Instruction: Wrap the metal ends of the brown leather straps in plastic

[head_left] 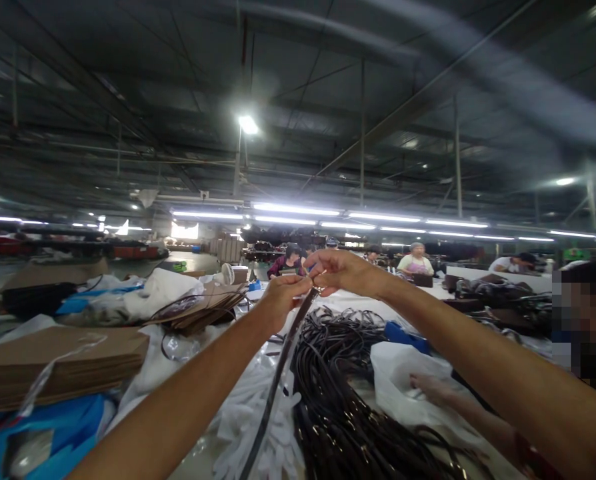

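Observation:
Both my hands meet in front of me at chest height, raised above the table. My left hand (281,300) pinches the upper end of a dark brown strap (278,373), which hangs down toward me. From the right, my right hand (342,272) closes its fingertips on the same end, where a small shiny metal piece shows. The fingers partly hide that metal piece. Below the hands lies a large heap of dark straps (338,400) with metal fittings. Beside the heap, white strips (261,427) lie in a loose pile under the hanging strap.
At left are a stack of brown cardboard (58,360) and blue plastic packaging (68,433). A white bag (408,387) lies right of the heap, with another person's hand (428,387) at it. That person sits close at my right. Other people work farther back.

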`<state>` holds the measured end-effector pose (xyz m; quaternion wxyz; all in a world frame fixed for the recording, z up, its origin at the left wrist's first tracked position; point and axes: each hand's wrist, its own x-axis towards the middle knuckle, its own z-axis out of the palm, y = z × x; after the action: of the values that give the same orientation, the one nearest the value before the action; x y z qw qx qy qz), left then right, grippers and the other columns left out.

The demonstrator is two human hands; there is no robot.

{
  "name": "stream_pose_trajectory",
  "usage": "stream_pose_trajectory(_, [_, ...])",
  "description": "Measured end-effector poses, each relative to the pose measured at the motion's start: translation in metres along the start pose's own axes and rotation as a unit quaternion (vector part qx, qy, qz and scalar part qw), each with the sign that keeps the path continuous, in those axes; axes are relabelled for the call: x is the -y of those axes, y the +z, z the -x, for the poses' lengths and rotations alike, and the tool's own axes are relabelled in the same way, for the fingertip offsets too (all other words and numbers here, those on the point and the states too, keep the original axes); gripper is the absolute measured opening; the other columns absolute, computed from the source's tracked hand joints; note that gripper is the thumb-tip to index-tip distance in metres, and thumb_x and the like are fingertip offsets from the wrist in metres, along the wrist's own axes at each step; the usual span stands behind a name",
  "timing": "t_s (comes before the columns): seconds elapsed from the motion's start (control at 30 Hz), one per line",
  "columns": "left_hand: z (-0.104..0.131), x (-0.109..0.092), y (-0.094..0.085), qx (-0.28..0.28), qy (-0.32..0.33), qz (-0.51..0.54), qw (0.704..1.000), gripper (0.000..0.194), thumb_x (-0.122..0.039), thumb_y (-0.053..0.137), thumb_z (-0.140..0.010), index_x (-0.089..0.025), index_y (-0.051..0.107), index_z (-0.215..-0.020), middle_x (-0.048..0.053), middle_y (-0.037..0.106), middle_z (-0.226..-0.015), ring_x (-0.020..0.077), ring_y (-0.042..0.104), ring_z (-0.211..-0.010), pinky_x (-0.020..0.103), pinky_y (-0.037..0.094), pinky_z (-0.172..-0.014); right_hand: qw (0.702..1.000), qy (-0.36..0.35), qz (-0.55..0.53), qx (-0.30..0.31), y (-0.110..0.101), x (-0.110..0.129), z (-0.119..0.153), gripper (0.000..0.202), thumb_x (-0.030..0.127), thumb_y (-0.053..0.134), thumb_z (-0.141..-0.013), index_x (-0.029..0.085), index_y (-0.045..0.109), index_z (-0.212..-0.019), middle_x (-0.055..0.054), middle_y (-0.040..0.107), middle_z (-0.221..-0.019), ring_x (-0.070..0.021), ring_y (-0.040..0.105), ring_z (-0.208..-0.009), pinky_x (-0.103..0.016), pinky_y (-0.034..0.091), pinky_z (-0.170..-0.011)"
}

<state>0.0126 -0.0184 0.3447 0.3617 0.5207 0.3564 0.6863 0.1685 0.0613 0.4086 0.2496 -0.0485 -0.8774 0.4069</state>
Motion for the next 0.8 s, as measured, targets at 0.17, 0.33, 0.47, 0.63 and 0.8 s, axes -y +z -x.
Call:
stream_pose_trajectory(0.17, [0.0,0.013,0.002,0.008,-0.027,0.013,1.0,0.05,-0.044,0.092,-0.044,-0.012,0.07,-0.076,0.002,0.068,-0.072,0.014,0.062,-0.065,0.026,0.046,-0.063,0.997,0.067,-0.034,-0.008,0.006,-0.003,0.009,0.051,0.019,0.077,-0.071,0.021,0.056,-0.117,-0.004,0.067,-0.092,-0.0174,0.067,-0.083,-0.033,0.059,-0.077])
stream_pose_trajectory(0.33, [0.007,0.025,0.002,0.021,-0.044,0.022,0.999,0.051,-0.047,0.092,-0.045,-0.015,0.065,-0.075,-0.002,0.064,-0.068,0.011,0.059,-0.059,0.024,0.046,-0.058,0.992,0.114,-0.05,-0.028,0.014,-0.013,0.017,0.051,0.013,0.075,-0.072,0.019,0.055,-0.119,0.001,0.067,-0.077,-0.0124,0.066,-0.07,-0.027,0.058,-0.07])
stream_pose_trajectory(0.47, [0.033,0.045,-0.006,0.079,-0.122,0.017,0.989,0.062,-0.066,0.081,-0.056,-0.018,0.063,-0.091,0.002,0.069,-0.082,0.0152,0.065,-0.065,0.028,0.05,-0.06,0.989,0.124,-0.054,-0.061,0.014,-0.029,0.027,0.048,0.013,0.077,-0.069,0.018,0.059,-0.114,0.0,0.068,-0.08,-0.0123,0.066,-0.071,-0.027,0.057,-0.069])
stream_pose_trajectory(0.63, [0.078,0.065,-0.034,0.181,-0.189,-0.035,0.964,0.053,-0.065,0.072,-0.069,-0.014,0.061,-0.076,-0.005,0.05,-0.049,0.0059,0.037,-0.038,0.02,0.027,-0.04,0.981,0.139,-0.131,-0.032,0.022,-0.055,0.053,0.053,0.024,0.086,-0.065,0.02,0.061,-0.111,-0.001,0.069,-0.087,-0.0133,0.066,-0.073,-0.028,0.058,-0.067])
stream_pose_trajectory(0.8, [0.093,0.044,-0.057,0.246,-0.227,-0.144,0.931,0.049,-0.064,0.071,-0.07,-0.017,0.059,-0.067,-0.008,0.037,-0.043,0.0053,0.022,-0.037,0.023,0.012,-0.039,0.921,0.248,-0.29,0.077,0.066,-0.084,0.08,0.065,0.071,0.058,-0.082,0.014,0.063,-0.111,-0.01,0.071,-0.092,-0.0183,0.071,-0.077,-0.034,0.059,-0.069])
